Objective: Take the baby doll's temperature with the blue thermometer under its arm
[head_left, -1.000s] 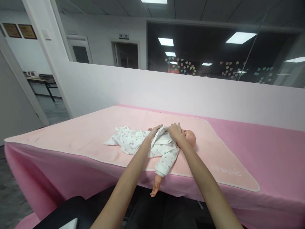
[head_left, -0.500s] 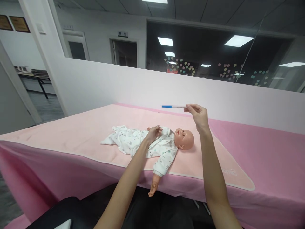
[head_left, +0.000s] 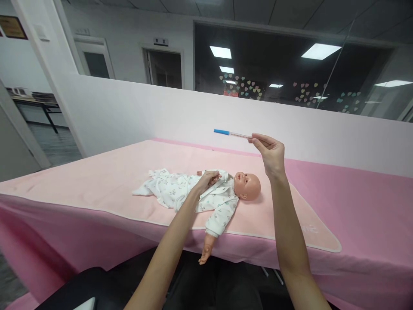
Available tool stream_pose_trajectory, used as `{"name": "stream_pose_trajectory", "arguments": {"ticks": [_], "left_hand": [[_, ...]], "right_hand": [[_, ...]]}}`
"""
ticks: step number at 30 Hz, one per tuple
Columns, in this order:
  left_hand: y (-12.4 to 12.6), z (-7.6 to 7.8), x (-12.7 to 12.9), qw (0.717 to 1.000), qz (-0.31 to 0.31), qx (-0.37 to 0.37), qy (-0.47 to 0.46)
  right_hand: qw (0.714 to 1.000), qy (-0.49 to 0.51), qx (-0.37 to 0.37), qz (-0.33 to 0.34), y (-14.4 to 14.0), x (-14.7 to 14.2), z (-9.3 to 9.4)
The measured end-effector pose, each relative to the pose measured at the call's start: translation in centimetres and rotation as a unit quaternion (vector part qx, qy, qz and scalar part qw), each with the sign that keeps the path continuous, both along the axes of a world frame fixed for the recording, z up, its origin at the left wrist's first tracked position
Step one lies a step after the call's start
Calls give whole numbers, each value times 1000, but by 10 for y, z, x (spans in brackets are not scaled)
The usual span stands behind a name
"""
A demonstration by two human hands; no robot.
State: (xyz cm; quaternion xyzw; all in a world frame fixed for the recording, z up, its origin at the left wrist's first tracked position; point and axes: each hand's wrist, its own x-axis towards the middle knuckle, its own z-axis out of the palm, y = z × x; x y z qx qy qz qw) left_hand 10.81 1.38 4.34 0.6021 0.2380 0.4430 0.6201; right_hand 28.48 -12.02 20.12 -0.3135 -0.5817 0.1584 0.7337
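Now the right hand (head_left: 272,154), right of centre, pinches a slim blue-capped white stick (head_left: 238,135), well above the curled left hand (head_left: 206,181), its grip unclear, over a bald, white-clothed doll (head_left: 222,200) mid-frame.

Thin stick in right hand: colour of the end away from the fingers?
The thin stick has a blue outer end; best seen in the head view.

Stick end (head_left: 221,132) — blue; doll outfit (head_left: 177,187) — white, printed
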Motion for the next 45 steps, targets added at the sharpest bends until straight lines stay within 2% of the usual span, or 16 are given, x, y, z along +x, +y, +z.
{"name": "stream_pose_trajectory", "arguments": {"ticks": [8, 11, 14, 17, 23, 25, 27, 29, 32, 34, 36, 40, 45], "left_hand": [[-3, 6, 1, 1000, 2, 6, 6], [-12, 12, 1, 998, -4, 51, 32], [-19, 14, 2, 987, -2, 122, 106], [-17, 11, 6, 974, 14, 151, 166], [-6, -1, 14, 957, 83, 179, 214], [-8, -1, 15, 950, 95, 195, 226], [-12, 1, 15, 942, 97, 213, 238], [-14, 3, 15, 938, 95, 225, 248], [-14, 2, 15, 939, 92, 219, 248], [-11, 0, 16, 942, 95, 213, 242], [-8, -3, 16, 945, 96, 210, 233], [-6, -4, 17, 950, 87, 198, 226], [-9, 0, 17, 947, 101, 204, 228]], "right_hand": [[1000, -27, 8, -6, -1, -4, 2], [999, -41, 15, -10, -3, -4, 2], [998, -49, 26, -13, -5, -4, 2], [997, -56, 38, -23, -4, -5, 2], [997, -54, 36, -36, -3, -4, 0], [997, -43, 22, -60, -9, 3, -13], [994, -26, -9, -105, -19, 17, -38], [987, -16, -71, -141, -32, 37, -73], [968, -3, -192, -159, -49, 70, -130], [957, 4, -251, -146, -56, 88, -162], [945, -10, -299, -130, -61, 102, -185], [923, -75, -357, -120, -63, 114, -207], [903, -178, -358, -158, -62, 113, -211]]}}
